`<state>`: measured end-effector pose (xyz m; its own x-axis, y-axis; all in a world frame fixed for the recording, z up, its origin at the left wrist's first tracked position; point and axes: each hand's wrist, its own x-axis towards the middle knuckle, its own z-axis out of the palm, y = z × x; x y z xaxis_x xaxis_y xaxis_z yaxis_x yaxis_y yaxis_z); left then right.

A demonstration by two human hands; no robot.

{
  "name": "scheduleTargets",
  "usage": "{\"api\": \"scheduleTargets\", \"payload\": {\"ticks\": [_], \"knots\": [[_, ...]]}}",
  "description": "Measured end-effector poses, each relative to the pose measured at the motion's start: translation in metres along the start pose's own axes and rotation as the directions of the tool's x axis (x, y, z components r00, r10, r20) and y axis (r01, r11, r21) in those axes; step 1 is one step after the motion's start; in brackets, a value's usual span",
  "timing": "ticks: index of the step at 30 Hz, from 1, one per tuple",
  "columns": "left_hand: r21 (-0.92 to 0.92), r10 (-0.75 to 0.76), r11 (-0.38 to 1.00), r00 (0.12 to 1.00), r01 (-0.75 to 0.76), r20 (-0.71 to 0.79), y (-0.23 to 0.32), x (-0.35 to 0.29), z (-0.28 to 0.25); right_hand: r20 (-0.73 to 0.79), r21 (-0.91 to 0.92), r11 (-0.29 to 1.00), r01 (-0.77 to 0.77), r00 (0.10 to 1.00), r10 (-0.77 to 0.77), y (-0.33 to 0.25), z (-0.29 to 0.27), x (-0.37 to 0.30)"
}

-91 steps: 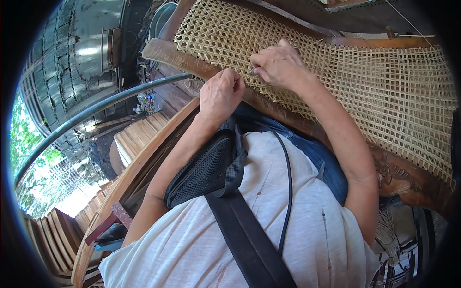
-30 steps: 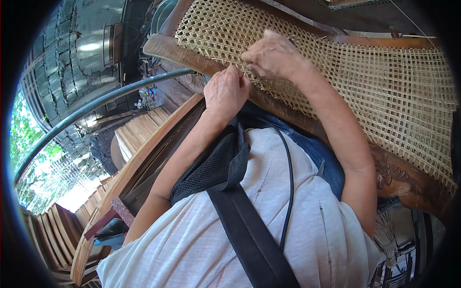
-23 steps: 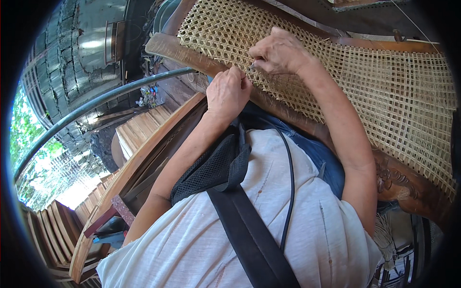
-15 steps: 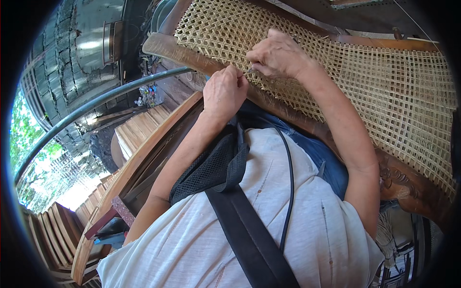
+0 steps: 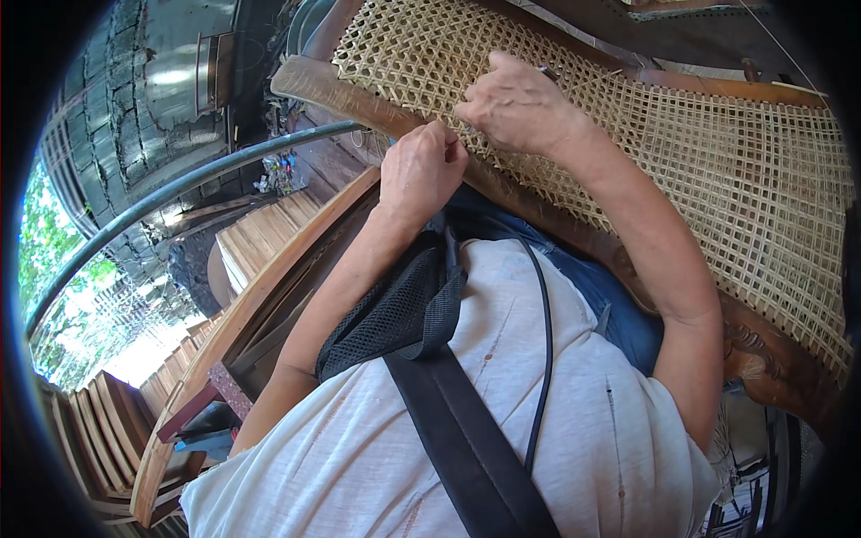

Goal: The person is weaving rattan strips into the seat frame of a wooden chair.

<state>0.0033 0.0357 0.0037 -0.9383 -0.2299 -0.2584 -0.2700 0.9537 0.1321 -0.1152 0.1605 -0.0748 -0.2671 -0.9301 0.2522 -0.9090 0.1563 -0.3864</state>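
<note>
A curved chair frame of brown wood [image 5: 354, 103] lies across my lap, with woven cane webbing [image 5: 708, 170] stretched over it. My left hand [image 5: 418, 172] rests on the near rail, thumb and fingers pinched together at the webbing's edge; what they grip is hidden. Just to its right, my right hand [image 5: 518, 109] is closed above the weave, around a slender tool [image 5: 544, 72]. Only a metallic end of that tool shows past the knuckles, and its other end is hidden by the hand.
A bent metal tube [image 5: 193, 184] curves in from the left. Stacked wooden boards [image 5: 260, 238] and curved wooden pieces [image 5: 108, 430] stand at the left. A black strap [image 5: 466, 439] and cable [image 5: 545, 359] cross my white shirt. Carved wood [image 5: 753, 354] shows at the right.
My right hand has turned and shifted slightly left, so the tool's metallic end now shows behind the knuckles. The tip by my left fingers is out of sight. My left hand stays at the rail.
</note>
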Motion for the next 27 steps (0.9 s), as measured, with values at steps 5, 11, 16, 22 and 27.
{"api": "scheduleTargets", "payload": {"ticks": [5,11,16,22,27], "knots": [[0.031,0.018,0.999,1.0,-0.017,-0.012,0.003,0.002,0.002,0.059,0.201,0.972,-0.12,0.992,0.111,0.008,0.0,-0.003],[0.03,0.03,0.999,0.999,-0.03,-0.032,-0.002,-0.002,0.003,0.134,0.23,0.973,-0.033,0.991,0.002,0.011,-0.01,0.008],[0.095,0.012,0.995,1.0,-0.011,-0.013,0.0,-0.001,0.006,0.164,0.234,0.972,0.014,0.985,-0.054,0.014,-0.013,0.024],[0.152,-0.012,0.988,1.0,0.015,-0.016,0.005,0.001,0.007,0.235,0.304,0.95,-0.069,0.972,-0.005,0.014,-0.028,0.03],[0.176,-0.015,0.984,1.0,0.017,-0.014,0.006,0.0,0.007,0.29,0.328,0.938,-0.115,0.957,0.016,0.014,-0.034,0.033]]}}
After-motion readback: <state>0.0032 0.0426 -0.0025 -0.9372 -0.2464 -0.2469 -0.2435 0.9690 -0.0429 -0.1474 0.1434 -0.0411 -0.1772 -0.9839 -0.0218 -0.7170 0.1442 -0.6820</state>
